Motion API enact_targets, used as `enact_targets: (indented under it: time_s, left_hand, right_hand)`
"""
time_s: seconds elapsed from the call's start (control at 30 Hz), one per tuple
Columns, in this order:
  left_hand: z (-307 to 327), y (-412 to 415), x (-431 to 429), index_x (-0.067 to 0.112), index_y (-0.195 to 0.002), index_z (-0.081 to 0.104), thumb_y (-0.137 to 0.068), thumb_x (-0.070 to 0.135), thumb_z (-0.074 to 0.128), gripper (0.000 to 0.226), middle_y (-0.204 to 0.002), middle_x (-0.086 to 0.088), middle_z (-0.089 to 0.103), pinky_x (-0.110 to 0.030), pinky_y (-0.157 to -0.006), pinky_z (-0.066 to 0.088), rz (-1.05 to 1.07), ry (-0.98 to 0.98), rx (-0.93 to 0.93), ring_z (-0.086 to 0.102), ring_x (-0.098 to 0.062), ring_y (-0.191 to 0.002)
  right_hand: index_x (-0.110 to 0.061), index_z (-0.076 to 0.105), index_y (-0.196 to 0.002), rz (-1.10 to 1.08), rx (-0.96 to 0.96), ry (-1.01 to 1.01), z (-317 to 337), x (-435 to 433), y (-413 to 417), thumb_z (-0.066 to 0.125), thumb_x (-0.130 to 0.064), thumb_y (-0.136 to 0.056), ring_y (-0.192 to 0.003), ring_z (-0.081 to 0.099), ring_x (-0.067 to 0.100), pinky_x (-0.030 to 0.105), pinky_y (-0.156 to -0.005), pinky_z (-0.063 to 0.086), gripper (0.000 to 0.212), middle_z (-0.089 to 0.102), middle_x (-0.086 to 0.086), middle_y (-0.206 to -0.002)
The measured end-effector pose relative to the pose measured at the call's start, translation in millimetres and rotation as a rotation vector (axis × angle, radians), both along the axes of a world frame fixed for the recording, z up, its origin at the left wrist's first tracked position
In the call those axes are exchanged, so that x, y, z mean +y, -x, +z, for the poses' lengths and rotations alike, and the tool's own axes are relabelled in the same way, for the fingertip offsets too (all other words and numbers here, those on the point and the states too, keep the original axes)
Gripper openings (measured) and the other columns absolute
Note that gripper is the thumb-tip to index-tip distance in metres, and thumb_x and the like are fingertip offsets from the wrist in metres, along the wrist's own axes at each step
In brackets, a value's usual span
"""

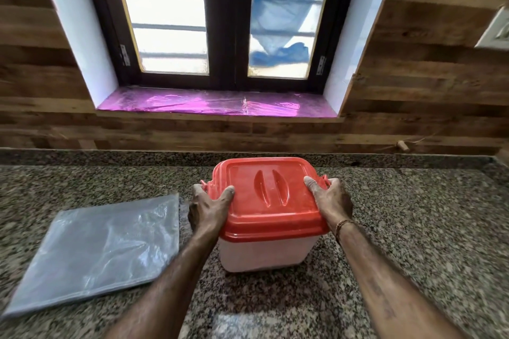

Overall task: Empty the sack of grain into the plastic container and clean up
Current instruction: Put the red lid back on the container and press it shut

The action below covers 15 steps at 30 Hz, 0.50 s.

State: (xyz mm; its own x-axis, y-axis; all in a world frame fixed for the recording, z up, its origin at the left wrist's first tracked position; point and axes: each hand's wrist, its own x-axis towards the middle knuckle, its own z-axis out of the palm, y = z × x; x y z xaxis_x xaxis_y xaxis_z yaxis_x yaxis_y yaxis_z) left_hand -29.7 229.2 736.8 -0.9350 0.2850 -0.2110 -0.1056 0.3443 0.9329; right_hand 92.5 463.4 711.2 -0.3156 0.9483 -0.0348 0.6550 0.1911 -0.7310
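Both hands grip the container: left hand (pixel 208 208) clasps the red lid (pixel 268 195) at 9 o'clock, right hand (pixel 330 201) at 3 o'clock, thumbs pressed on top. White plastic container (pixel 261 254) stands closed on granite counter (pixel 413 228). Flattened empty sack (pixel 102 250) lies at its 9 o'clock, just beside.

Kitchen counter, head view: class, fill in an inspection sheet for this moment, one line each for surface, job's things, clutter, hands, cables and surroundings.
Surface: speckled granite counter; no spilled grain seen.
Job's things: plastic container, white body, red lid on top; flattened clear plastic sack lies to its left, apart from it.
Clutter: nothing seen.
Hands: left hand and right hand grip opposite sides of the lid, thumbs on top.
Cables: thin cord with a small wooden piece on the wall at right.
Surroundings: wood-look wall, closed window, purple sheet on the sill, wall switch plate at right edge.
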Motion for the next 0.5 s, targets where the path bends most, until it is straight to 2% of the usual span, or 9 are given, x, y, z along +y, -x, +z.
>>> enact_targets:
  time_s: [0.1, 0.13, 0.2, 0.23, 0.3, 0.37, 0.5]
  left_hand:
    - [2, -2, -2, 0.009, -0.159, 0.003, -0.097, 0.042, 0.062, 0.092, -0.155, -0.025, 0.035, -0.047, -0.083, 0.056, -0.035, -0.090, -0.072, 0.056, -0.039, -0.126]
    - [3, -2, -3, 0.009, -0.160, 0.003, -0.098, 0.041, 0.061, 0.090, -0.156, -0.025, 0.034, -0.048, -0.085, 0.056, -0.048, -0.086, -0.069, 0.054, -0.039, -0.128]
    - [3, -1, -3, 0.005, -0.157, 0.012, -0.100, 0.040, 0.059, 0.082, -0.151, -0.025, 0.041, -0.034, -0.070, 0.054, -0.033, -0.002, 0.003, 0.059, -0.037, -0.121]
    - [1, 2, -3, 0.006, -0.154, 0.020, -0.100, 0.041, 0.059, 0.075, -0.144, -0.024, 0.049, -0.030, -0.063, 0.053, -0.023, 0.039, 0.060, 0.063, -0.033, -0.111]
    - [-1, 4, -2, 0.012, -0.138, 0.036, -0.100, 0.043, 0.058, 0.055, -0.124, -0.019, 0.063, -0.040, -0.064, 0.059, -0.001, 0.104, 0.189, 0.066, -0.026, -0.089]
    - [-3, 3, 0, 0.014, -0.128, 0.038, -0.101, 0.043, 0.054, 0.043, -0.110, -0.014, 0.067, -0.047, -0.069, 0.062, -0.006, 0.164, 0.261, 0.067, -0.027, -0.082]
    - [-14, 9, 5, 0.021, -0.130, 0.033, -0.101, 0.046, 0.051, 0.042, -0.114, -0.013, 0.066, -0.051, -0.071, 0.062, -0.033, 0.133, 0.283, 0.068, -0.028, -0.084]
  right_hand:
    - [-0.021, 0.059, -0.126, -0.004, -0.057, -0.089, 3, -5, -1, 0.060, -0.074, -0.084, -0.087, 0.071, 0.030, 0.043, -0.078, 0.061, 0.068, 0.073, 0.006, -0.099]
    - [-0.019, 0.063, -0.121, -0.005, -0.073, -0.128, 3, -7, -1, 0.059, -0.070, -0.088, -0.084, 0.070, 0.029, 0.042, -0.077, 0.061, 0.061, 0.073, 0.006, -0.095]
    - [-0.016, 0.067, -0.109, 0.001, -0.103, -0.193, 4, -12, 2, 0.056, -0.063, -0.094, -0.078, 0.069, 0.028, 0.042, -0.073, 0.061, 0.050, 0.072, 0.006, -0.089]
    - [-0.016, 0.067, -0.107, 0.008, -0.114, -0.215, 5, -15, 2, 0.055, -0.061, -0.096, -0.078, 0.070, 0.029, 0.042, -0.073, 0.062, 0.048, 0.074, 0.007, -0.089]
    - [-0.016, 0.068, -0.112, 0.022, -0.134, -0.256, 3, -18, 3, 0.050, -0.060, -0.098, -0.082, 0.072, 0.031, 0.044, -0.073, 0.062, 0.049, 0.076, 0.010, -0.093]
    - [-0.015, 0.067, -0.115, 0.036, -0.151, -0.278, 3, -18, 1, 0.047, -0.057, -0.100, -0.083, 0.073, 0.032, 0.046, -0.073, 0.062, 0.049, 0.076, 0.011, -0.094]
    - [-0.018, 0.063, -0.127, 0.051, -0.172, -0.273, 5, -21, -2, 0.043, -0.056, -0.102, -0.089, 0.072, 0.033, 0.047, -0.078, 0.062, 0.050, 0.075, 0.012, -0.100]
